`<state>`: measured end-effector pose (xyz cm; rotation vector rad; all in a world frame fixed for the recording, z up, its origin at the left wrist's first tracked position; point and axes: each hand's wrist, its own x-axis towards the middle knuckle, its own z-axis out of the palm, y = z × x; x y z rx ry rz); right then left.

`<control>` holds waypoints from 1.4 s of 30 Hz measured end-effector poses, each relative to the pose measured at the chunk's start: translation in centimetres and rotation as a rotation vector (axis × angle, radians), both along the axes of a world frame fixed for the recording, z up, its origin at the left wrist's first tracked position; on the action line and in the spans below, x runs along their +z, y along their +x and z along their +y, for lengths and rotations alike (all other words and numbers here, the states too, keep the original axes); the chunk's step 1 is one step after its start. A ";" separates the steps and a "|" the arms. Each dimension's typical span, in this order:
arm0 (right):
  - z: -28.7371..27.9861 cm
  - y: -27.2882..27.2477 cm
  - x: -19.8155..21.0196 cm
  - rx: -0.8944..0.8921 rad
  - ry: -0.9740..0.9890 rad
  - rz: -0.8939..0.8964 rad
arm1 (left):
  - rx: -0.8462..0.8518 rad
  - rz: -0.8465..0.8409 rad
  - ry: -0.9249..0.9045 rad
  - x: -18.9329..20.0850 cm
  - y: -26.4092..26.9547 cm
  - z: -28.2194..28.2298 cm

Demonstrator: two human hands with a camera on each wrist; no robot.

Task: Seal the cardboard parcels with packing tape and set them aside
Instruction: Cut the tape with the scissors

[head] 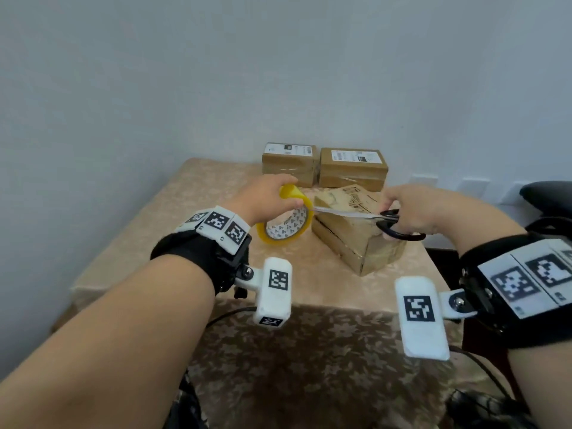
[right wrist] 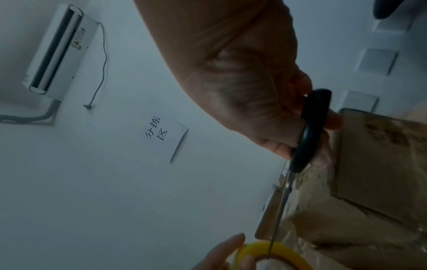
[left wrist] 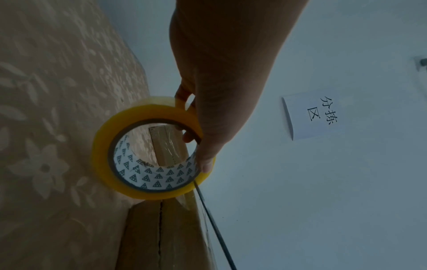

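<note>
My left hand [head: 272,196] grips a yellow roll of packing tape [head: 286,224] just left of a cardboard parcel [head: 356,239] on the table. In the left wrist view the fingers [left wrist: 205,160] curl round the tape roll [left wrist: 148,155], above the parcel [left wrist: 161,235]. My right hand [head: 411,209] holds black-handled scissors [head: 390,226] over the parcel's top, blades pointing left at the roll. The right wrist view shows the scissors [right wrist: 309,131] with their blades reaching the tape roll [right wrist: 265,250]. A strip of clear tape runs from the roll onto the parcel.
Two taped cardboard boxes [head: 289,162] [head: 353,167] with white labels stand at the table's back by the wall. The patterned beige tablecloth [head: 198,205] covers the table. A dark chair [head: 548,196] is at the right. A paper sign [left wrist: 309,115] hangs on the wall.
</note>
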<state>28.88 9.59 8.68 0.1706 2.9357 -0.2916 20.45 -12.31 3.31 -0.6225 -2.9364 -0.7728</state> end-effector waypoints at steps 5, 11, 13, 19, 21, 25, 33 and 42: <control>-0.2 0.6 -0.1 0.010 -0.156 -0.025 | 0.047 -0.029 0.035 0.3 0.5 0.1; -0.5 0.1 -0.1 -0.043 -0.474 0.059 | 0.065 -0.071 0.056 0.5 1.3 0.2; -0.6 -0.8 -0.6 -0.061 -0.558 0.169 | 0.066 -0.076 0.056 0.3 1.3 0.0; -2.7 -4.6 -3.9 -0.112 -0.361 0.516 | 0.062 -0.077 0.137 0.0 1.7 -0.6; -3.8 -5.8 -4.5 -0.096 -0.254 0.514 | 0.021 -0.090 0.153 -0.2 1.8 -0.9; -5.8 -8.6 -5.3 -0.063 -0.122 0.428 | -0.015 -0.099 0.182 -0.7 1.5 -1.6; -5.7 -11.0 -7.3 -0.086 -0.274 0.336 | -0.005 -0.077 0.165 -0.5 1.2 -2.5; -5.1 -11.5 -7.9 -0.128 -0.251 0.348 | -0.004 -0.085 0.090 -0.7 1.6 -3.3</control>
